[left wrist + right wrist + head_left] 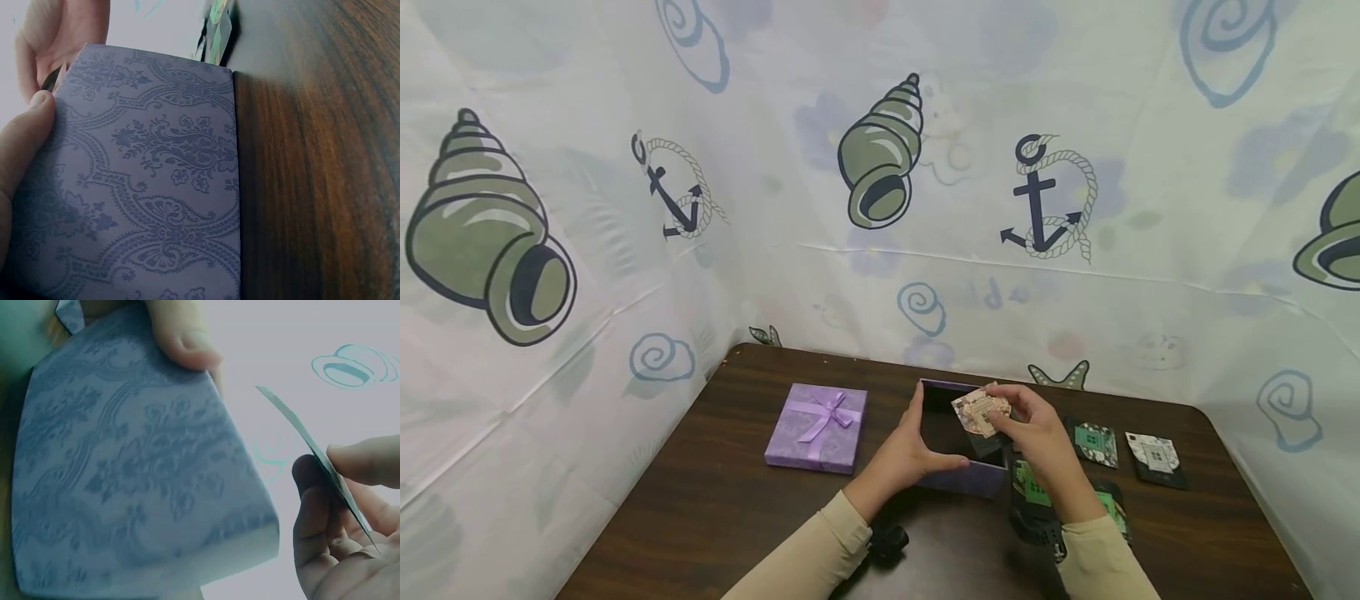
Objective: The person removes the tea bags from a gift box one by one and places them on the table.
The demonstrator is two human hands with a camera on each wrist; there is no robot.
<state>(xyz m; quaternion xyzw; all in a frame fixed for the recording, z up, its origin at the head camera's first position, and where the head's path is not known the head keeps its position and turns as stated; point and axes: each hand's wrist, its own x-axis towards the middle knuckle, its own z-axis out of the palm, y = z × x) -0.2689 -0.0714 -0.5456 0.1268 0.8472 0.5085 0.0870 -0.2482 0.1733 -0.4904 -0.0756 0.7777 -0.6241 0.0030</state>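
Note:
A purple patterned gift box (pixel 958 481) with a dark inside stands uncovered on the table. My left hand (pixel 895 458) holds it from the left, thumb on the near wall and fingers at the far left corner. Over the box's right half, my right hand (pixel 1043 437) pinches a small flat packet (pixel 979 408), pale patterned above and black below. In the right wrist view the packet (pixel 325 465) appears edge-on between thumb and fingers, apart from the box wall (pixel 137 462). The left wrist view shows the left thumb (pixel 28 134) against the box's rim.
The box's lilac lid (pixel 786 450) with a ribbon bow lies to the left. Right of the box are a green-and-black packet (pixel 1096 443), a white-and-black packet (pixel 1153 457) and more green packets (pixel 1030 483), partly under the right arm. A patterned curtain (pixel 970 325) hangs behind the table.

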